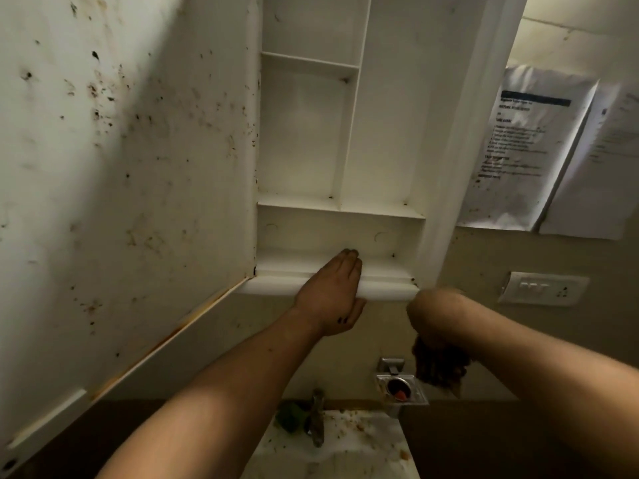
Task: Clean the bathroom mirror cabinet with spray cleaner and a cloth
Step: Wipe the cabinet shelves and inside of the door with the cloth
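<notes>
Cabinet (340, 233): standing open, shelves bare and looking mostly white; dark specks sitting in the corners.
Door (114, 160): swung out at 9 o'clock, inner face speckled brown, apparently not yet wiped.
Left hand (332, 292): lying flat, fingers extended, gripping nothing, pressing on the bottom ledge.
Right hand (432, 319): curling down at 3 o'clock, grip closing round a dark cloth (439, 366) hanging below.
Spray: not showing.
Progress: judging partway; door and corners remaining.
</notes>
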